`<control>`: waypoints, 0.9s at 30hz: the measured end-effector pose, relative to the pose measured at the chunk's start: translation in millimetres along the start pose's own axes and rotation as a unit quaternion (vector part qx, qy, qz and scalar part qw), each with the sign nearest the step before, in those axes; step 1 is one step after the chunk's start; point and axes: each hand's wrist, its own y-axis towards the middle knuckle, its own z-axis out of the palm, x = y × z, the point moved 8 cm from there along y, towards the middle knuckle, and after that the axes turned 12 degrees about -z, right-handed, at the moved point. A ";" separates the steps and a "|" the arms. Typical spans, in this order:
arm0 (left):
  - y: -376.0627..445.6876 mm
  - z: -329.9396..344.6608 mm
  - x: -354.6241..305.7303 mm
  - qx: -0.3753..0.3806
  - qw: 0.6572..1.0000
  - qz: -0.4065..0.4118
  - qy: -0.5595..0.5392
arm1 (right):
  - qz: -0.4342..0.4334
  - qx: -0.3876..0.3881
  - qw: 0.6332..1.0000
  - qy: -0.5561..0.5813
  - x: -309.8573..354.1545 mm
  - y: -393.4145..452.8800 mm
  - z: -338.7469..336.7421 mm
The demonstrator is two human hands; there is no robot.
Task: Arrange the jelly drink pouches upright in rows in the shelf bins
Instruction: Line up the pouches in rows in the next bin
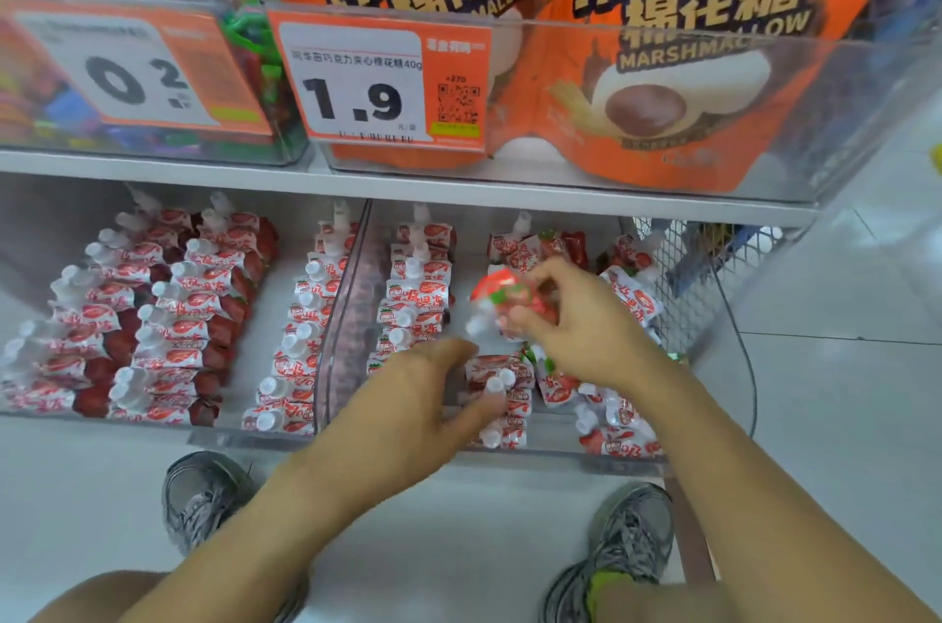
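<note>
**Sorting strawberry pouches in the lower bins**

Holding one jelly drink pouch (502,301) above the right bin (555,457), the right hand (576,321) pinches it with curled fingers, its white cap pointing down and left. The left hand (408,398) is relaxed and open, its thumb touching the short row of pouches (502,400) near the bin's front. A neat row (415,296) stands along this bin's left wall. Loose pouches (619,423) lie mixed at its right side. The left bin (214,434) has three tidy rows (168,316).
</note>
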 end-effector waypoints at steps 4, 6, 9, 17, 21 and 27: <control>8.1 -14.0 3.8 -0.028 0.976 -0.091 -0.193 | 0.122 -0.127 0.868 0.465 -0.2 -26.5 -6.3; 14.2 -14.0 2.1 0.004 0.950 -0.115 -0.290 | 0.095 -0.056 0.844 0.525 15.7 -28.8 5.2; 17.6 -23.8 -7.8 -0.012 0.971 -0.063 -0.232 | -0.011 0.002 0.949 0.315 29.0 -25.6 -6.5; 26.2 -48.5 -14.9 -0.089 0.992 0.036 -0.085 | -0.093 0.015 0.991 0.099 50.3 -12.1 -4.2; 45.1 -43.2 -14.3 -0.091 0.989 0.012 -0.116 | -0.134 -0.053 0.990 0.006 46.2 -2.1 -10.7; 29.9 -23.8 -10.7 -0.052 0.996 -0.012 -0.074 | -0.034 -0.112 0.993 -0.032 6.9 6.4 -18.7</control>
